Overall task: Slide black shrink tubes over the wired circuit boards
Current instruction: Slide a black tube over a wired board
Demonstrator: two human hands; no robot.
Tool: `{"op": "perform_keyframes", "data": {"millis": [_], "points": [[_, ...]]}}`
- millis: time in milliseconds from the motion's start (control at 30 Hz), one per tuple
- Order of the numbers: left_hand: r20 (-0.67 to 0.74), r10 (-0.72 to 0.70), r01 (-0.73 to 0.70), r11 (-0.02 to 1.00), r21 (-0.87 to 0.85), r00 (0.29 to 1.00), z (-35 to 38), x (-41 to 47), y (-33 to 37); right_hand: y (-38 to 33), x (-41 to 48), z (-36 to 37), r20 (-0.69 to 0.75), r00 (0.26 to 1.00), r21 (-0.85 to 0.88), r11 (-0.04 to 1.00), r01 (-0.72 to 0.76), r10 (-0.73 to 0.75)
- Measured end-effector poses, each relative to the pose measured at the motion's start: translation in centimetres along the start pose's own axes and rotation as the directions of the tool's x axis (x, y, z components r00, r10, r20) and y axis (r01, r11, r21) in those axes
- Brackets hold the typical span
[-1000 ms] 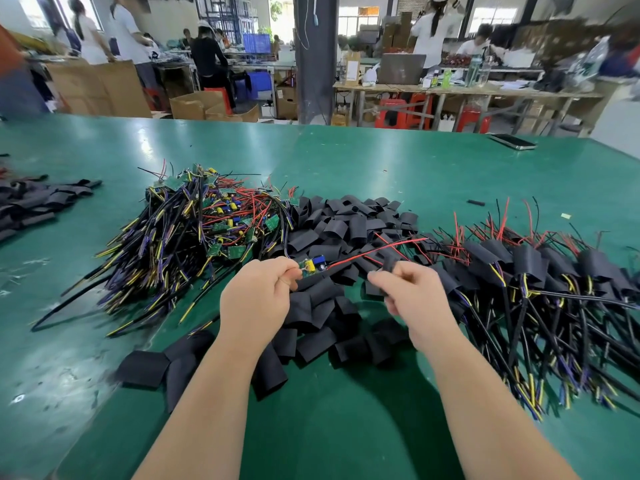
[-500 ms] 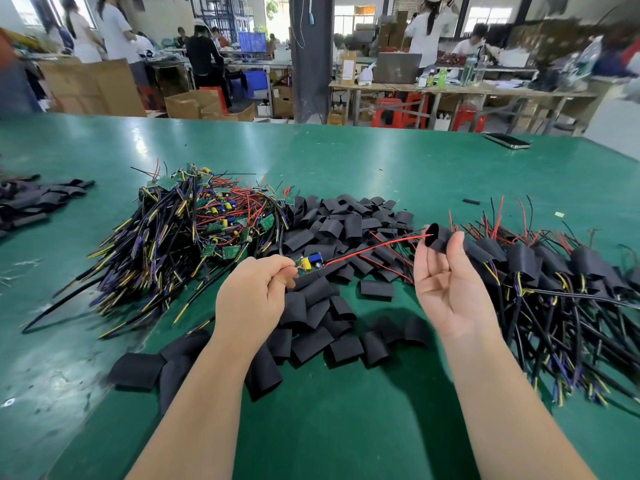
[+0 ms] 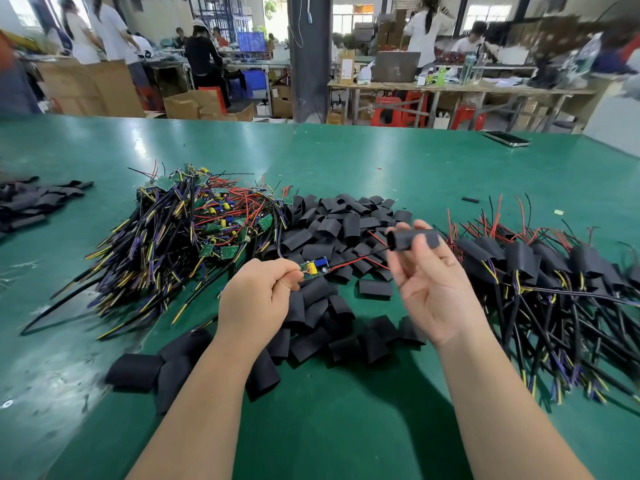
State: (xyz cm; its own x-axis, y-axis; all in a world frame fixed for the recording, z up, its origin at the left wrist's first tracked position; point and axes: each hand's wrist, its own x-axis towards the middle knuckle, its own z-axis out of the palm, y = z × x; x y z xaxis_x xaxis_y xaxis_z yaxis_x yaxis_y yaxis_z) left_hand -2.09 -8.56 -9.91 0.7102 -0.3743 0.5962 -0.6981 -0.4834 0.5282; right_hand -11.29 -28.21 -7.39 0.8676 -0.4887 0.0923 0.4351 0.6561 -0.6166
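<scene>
Left hand (image 3: pixel 256 299) pinches a small circuit board (image 3: pixel 314 267) by its end. Right hand (image 3: pixel 429 275) pinches a black tube (image 3: pixel 412 239), open end facing the board's red wire (image 3: pixel 356 260).

The left hand (image 3: pixel 256 299) and the right hand (image 3: pixel 429 289) are bare. So are the left forearm (image 3: pixel 194 410) and the right forearm (image 3: pixel 502 410), uncovered along all of their visible length. Both forearms are slim and smooth and narrow towards the wrists. The left hand shows its back, with rounded knuckles. The right hand shows its palm, with fine creases across it and at the wrist. Where clothing begins cannot be told, because the arms leave the view first.
</scene>
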Motion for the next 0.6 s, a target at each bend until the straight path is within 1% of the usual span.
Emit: {"op": "perform_keyframes", "data": {"millis": [133, 233, 333, 400, 500, 600], "points": [[0.012, 0.029, -0.029, 0.999, -0.039, 0.999, 0.6, -0.2, 0.9, 2.4, -0.6, 0.7, 0.117, 0.992, -0.266, 0.964, -0.006, 0.038], [0.025, 0.014, -0.012, 0.995, -0.101, 1.0, 0.7, -0.3, 0.9, 3.2, -0.8, 0.8, 0.189, 0.982, -0.361, 0.931, 0.049, 0.022], [0.029, 0.003, 0.001, 0.987, -0.161, 1.0, 0.6, -0.2, 0.8, 2.9, -0.7, 0.6, 0.202, 0.979, -0.417, 0.904, 0.096, -0.011], [0.042, -0.006, 0.014, 0.982, -0.188, 0.999, 0.6, -0.2, 0.8, 2.7, -0.7, 0.5, 0.188, 0.982, -0.436, 0.895, 0.098, -0.017], [0.061, -0.027, 0.04, 0.973, -0.227, 0.998, 0.7, -0.2, 0.9, 2.5, -0.7, 0.4, 0.16, 0.987, -0.406, 0.913, 0.04, 0.028], [0.088, -0.017, 0.039, 0.965, -0.26, 0.996, 0.6, -0.2, 1.1, 2.8, -1.0, 0.6, 0.197, 0.976, -0.413, 0.911, -0.001, 0.091]]}}
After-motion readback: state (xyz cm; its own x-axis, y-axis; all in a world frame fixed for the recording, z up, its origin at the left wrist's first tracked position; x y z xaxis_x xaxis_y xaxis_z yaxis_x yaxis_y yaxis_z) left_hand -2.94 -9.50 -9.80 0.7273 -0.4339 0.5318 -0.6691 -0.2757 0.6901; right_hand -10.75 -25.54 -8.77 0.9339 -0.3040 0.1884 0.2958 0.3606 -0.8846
